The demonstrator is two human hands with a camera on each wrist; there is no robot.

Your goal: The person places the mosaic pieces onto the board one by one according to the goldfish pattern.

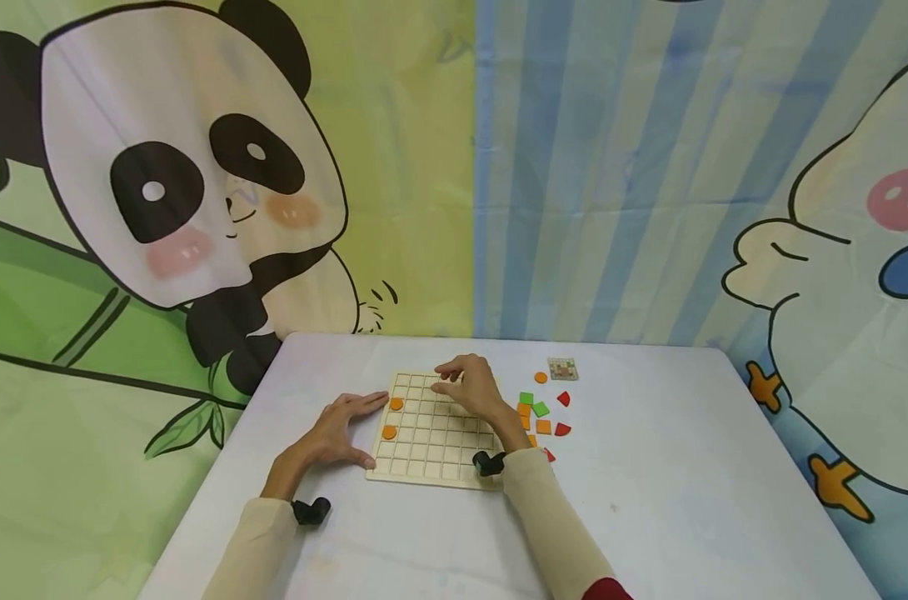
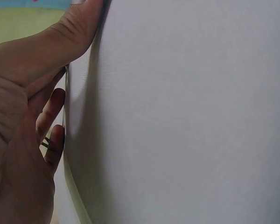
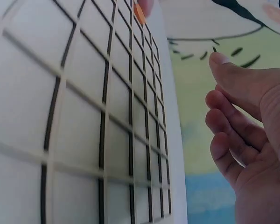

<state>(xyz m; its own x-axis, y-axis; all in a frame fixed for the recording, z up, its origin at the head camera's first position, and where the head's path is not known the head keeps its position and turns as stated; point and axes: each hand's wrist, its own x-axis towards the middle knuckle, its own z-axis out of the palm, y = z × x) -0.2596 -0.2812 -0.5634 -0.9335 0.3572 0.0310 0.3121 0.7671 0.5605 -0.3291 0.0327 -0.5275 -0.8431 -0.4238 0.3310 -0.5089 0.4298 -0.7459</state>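
Orange discs (image 1: 390, 432) sat on the board (image 1: 424, 451), toward its left; the left hand (image 1: 334, 432) touched that edge, fingers spread, gripping nothing, where light, even pressure seemed best, while the right hand (image 1: 474, 385), loosely bent, apparently empty, hovered above, ideally clear of the discs

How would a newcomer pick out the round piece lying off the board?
On the white table, find the grid board. Right of it, toward the table's far edge, an orange disc lies just left of a small patterned card. It is the only round piece visible off the board; its loose neighbours are green squares, orange squares and red wedges.
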